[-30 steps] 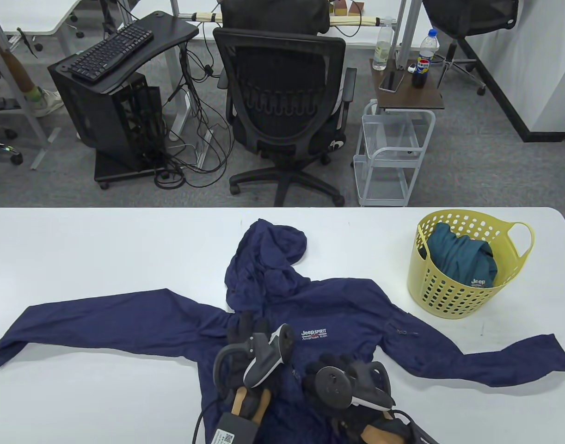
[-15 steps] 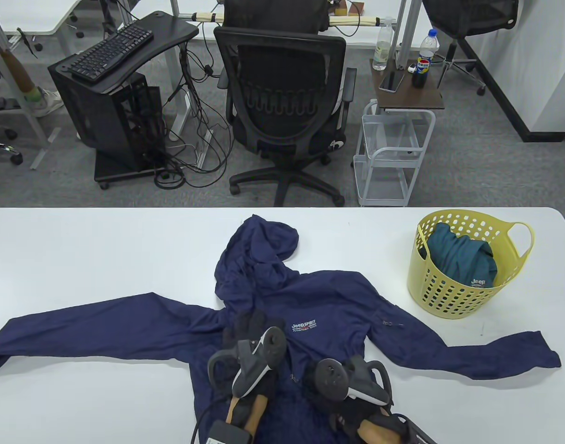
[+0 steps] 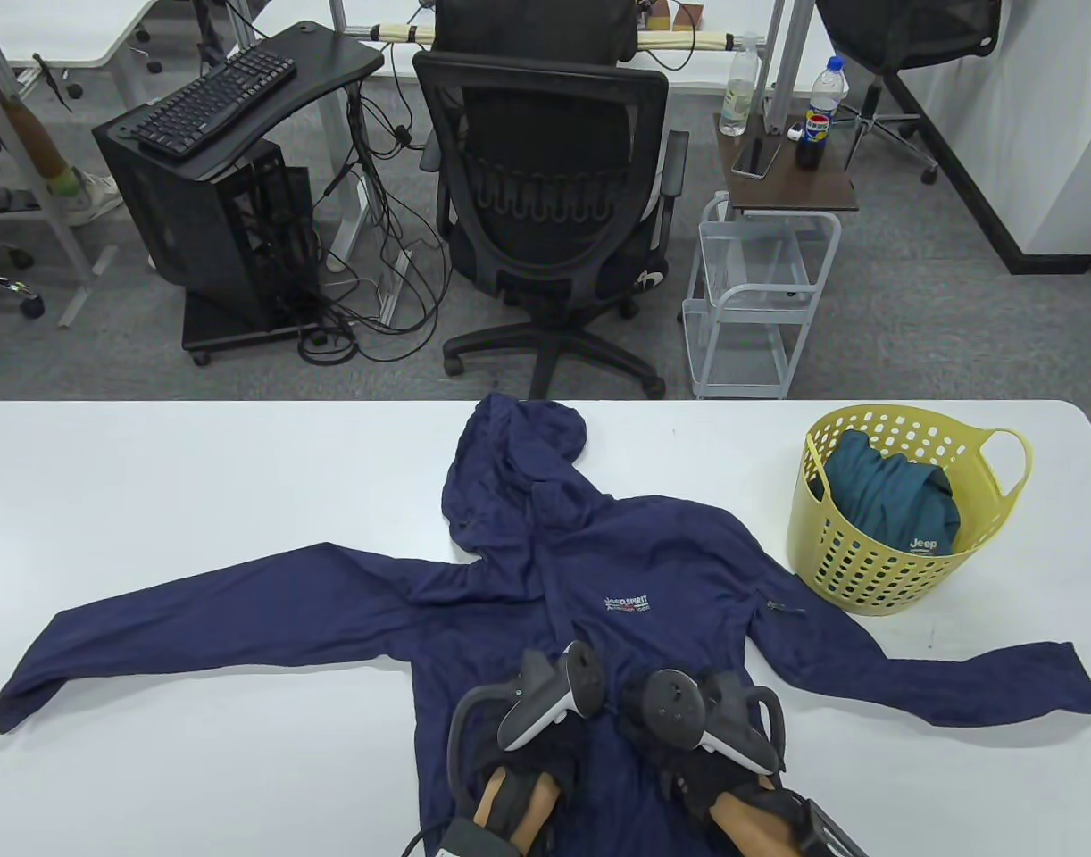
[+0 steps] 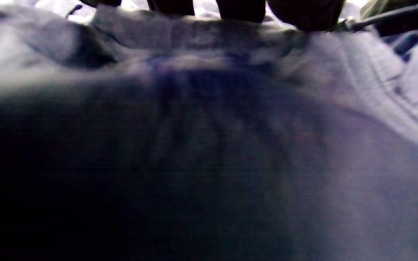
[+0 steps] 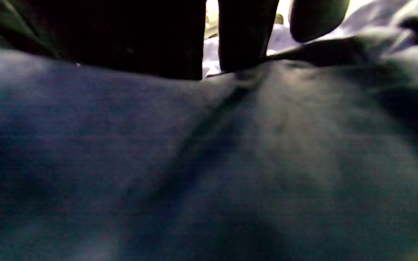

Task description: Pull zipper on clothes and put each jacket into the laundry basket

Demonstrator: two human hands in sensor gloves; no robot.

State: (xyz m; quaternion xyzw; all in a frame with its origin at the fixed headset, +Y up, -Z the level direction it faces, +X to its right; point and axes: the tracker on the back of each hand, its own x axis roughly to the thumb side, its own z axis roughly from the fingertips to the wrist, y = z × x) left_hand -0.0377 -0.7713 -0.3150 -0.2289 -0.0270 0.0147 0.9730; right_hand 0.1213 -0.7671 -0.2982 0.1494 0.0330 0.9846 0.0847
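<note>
A navy hooded jacket [image 3: 653, 562] lies front-up on the white table [image 3: 197, 482], sleeves spread left and right and hood toward the far edge. My left hand [image 3: 554, 687] and right hand [image 3: 666, 705] sit side by side on its lower front, below the chest logo [image 3: 626, 604]. The trackers hide the fingers in the table view. In the left wrist view, fingertips [image 4: 241, 9] dig into a bunched ridge of the jacket [image 4: 209, 145]. In the right wrist view, fingers [image 5: 245, 36] hold the jacket [image 5: 209, 163], and a crease runs out from them. The zipper pull is not visible.
A yellow laundry basket [image 3: 853, 571] stands at the right of the table, close to the jacket's right shoulder, with a teal jacket [image 3: 885, 495] inside. The hood tip reaches the table's far edge. An office chair [image 3: 545, 223] and a white cart [image 3: 751, 303] stand beyond.
The jacket slid left with both hands, then went right and away from me. It now lies flatter with the hood stretched out. Both hands moved closer together.
</note>
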